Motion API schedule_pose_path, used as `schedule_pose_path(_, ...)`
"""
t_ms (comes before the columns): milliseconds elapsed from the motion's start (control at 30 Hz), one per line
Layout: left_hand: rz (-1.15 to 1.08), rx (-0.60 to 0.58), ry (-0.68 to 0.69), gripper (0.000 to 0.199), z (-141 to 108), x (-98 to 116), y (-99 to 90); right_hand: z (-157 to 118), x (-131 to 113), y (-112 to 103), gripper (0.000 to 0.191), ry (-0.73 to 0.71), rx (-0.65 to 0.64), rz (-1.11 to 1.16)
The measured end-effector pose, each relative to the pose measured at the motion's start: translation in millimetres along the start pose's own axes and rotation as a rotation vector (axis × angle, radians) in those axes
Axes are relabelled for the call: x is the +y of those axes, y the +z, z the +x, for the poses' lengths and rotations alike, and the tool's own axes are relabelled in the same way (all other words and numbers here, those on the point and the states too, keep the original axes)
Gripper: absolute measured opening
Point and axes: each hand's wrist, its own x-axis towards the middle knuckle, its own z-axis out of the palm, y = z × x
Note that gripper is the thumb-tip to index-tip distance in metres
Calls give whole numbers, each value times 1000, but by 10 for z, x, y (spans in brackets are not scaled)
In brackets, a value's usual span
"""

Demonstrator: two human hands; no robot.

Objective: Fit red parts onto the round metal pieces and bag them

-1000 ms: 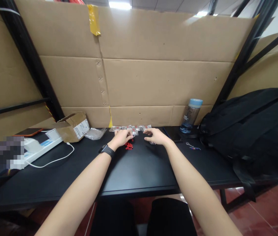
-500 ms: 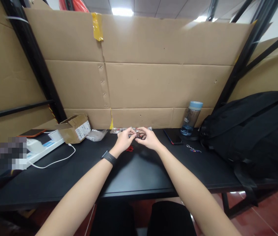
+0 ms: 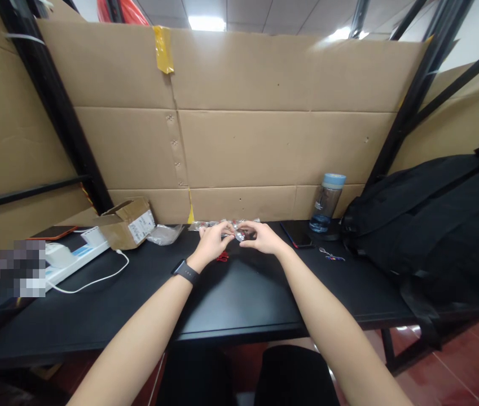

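Observation:
Over the back middle of the table, my left hand (image 3: 214, 239) and my right hand (image 3: 266, 239) face each other. Between their fingertips is a small, shiny, clear plastic bag (image 3: 240, 235), its contents too small to make out. The left thumb and fingers pinch its left side. My right fingers curl round the other side, thumb below. Under my left hand lies a bundle of red cord (image 3: 223, 256). Behind the hands, a row of clear plastic bags (image 3: 197, 225) with small reddish pieces lies along the cardboard, partly covered by my fingers.
On the left are an open cardboard box (image 3: 126, 224), a crumpled plastic bag (image 3: 164, 234) and a white power strip (image 3: 79, 258) with a cable. To the right lie a phone (image 3: 297, 234), a small beaded cord (image 3: 331, 255), a water bottle (image 3: 327, 204) and a black backpack (image 3: 434, 231).
My right fingers have opened a little and straightened, so more of the shiny bag shows between my hands. The camera view has shifted slightly; the things on the table stay put.

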Motion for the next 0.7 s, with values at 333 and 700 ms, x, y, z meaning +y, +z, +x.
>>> schedule_pose_path(333,-12,-224,61,15,-1,-395,-99,-160,385,-465,47,302,-122,-258)
schedule_pose_path(700,76,-306,101,21,6,-382,-117,-164,471,-403,54,351,-225,-286)
